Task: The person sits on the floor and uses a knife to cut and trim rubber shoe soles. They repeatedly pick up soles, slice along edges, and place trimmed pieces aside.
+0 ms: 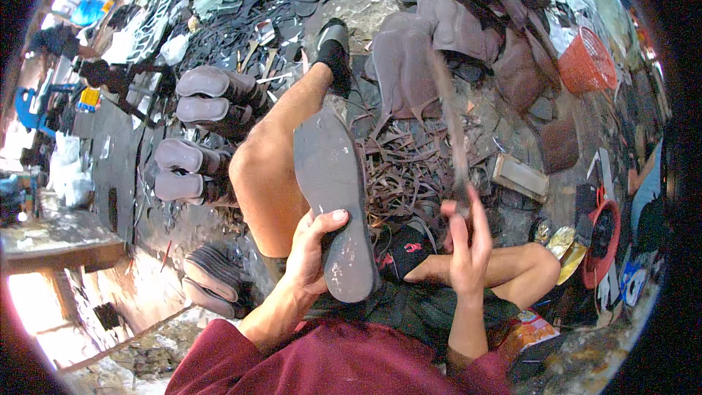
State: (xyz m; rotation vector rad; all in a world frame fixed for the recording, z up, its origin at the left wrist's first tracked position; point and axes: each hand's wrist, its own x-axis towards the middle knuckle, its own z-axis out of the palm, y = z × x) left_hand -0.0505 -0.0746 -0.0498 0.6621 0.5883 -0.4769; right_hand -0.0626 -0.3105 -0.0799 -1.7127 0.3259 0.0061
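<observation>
My left hand [311,250] grips a long grey shoe sole [330,175] around its narrower lower part, thumb on the flat face. The sole stands upright over my lap, and light specks mark its surface. My right hand [469,252] is raised to the right of the sole, partly smeared by motion, with fingers stretched out and apart. Just above its fingertips a long thin strip [451,117] blurs upward through the air. Whether the strip still touches the fingers cannot be made out. A pile of brown trimmed strips [406,175] lies beyond the sole.
Stacked grey-brown soles [205,95] stand in pairs at left, with a striped pair [210,278] nearer me. Moulded sole sheets [406,62] lie ahead. A pale rectangular block [521,177] sits at right, below a red basket [587,62]. Dark scraps [292,7] cover the far floor.
</observation>
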